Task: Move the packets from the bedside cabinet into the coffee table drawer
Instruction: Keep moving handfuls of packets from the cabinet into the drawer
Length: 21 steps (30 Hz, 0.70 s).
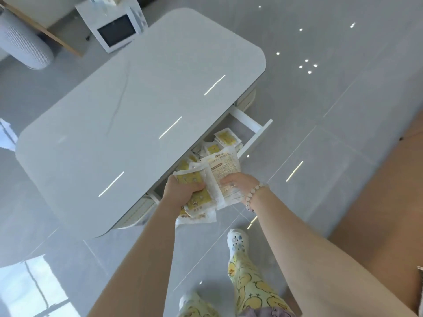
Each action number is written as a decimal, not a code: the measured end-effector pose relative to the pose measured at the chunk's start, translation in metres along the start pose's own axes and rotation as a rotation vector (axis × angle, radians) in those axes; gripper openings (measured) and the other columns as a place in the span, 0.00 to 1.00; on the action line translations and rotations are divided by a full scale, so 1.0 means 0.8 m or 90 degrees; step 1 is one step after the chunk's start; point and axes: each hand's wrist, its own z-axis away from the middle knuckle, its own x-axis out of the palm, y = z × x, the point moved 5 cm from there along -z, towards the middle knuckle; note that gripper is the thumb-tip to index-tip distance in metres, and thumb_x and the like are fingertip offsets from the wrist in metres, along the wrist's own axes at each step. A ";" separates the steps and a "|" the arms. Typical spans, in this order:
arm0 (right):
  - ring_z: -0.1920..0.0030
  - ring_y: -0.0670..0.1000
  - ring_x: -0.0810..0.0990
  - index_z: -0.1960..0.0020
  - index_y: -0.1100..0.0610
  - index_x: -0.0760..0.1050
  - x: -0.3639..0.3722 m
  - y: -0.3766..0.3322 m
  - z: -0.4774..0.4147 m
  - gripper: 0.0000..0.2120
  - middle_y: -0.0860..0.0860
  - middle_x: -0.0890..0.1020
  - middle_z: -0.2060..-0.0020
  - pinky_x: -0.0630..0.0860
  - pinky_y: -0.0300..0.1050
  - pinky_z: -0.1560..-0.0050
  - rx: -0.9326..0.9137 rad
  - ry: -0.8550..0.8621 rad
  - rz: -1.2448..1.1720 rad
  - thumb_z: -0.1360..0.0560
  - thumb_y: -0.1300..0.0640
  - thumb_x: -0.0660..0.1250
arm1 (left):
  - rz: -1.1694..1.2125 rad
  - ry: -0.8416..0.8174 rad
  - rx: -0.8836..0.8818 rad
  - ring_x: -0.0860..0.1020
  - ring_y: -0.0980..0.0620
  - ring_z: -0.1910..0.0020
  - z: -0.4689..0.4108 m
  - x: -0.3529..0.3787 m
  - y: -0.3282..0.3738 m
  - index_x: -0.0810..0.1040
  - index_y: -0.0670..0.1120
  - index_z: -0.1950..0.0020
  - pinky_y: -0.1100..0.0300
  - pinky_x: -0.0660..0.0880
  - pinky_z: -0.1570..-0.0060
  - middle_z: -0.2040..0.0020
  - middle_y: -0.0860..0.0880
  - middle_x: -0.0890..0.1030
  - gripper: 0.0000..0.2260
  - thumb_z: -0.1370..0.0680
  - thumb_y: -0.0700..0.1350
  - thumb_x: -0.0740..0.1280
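Some packets (226,137) already lie in the open drawer (248,124) on the near right side of the desk (137,106). The left hand (183,188) and right hand (238,183) each squeeze a bunch (225,164) just above it, not yet dropped in. I count about four inside. The held ones overlap too much to count.

glossy coffee table (128,106), crinkly plastic packets (225,170)

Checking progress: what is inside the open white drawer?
Loose yellow-and-white packets lie inside the drawer; the glossy white tabletop and the held packet bundle cover the rest.
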 end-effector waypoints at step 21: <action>0.47 0.55 0.78 0.35 0.59 0.72 0.117 0.052 -0.371 0.25 0.55 0.78 0.41 0.74 0.43 0.52 0.055 -0.038 0.368 0.30 0.55 0.71 | 0.123 0.193 -0.178 0.79 0.47 0.56 -0.316 -0.028 -0.211 0.69 0.46 0.44 0.57 0.77 0.63 0.54 0.48 0.77 0.23 0.33 0.42 0.78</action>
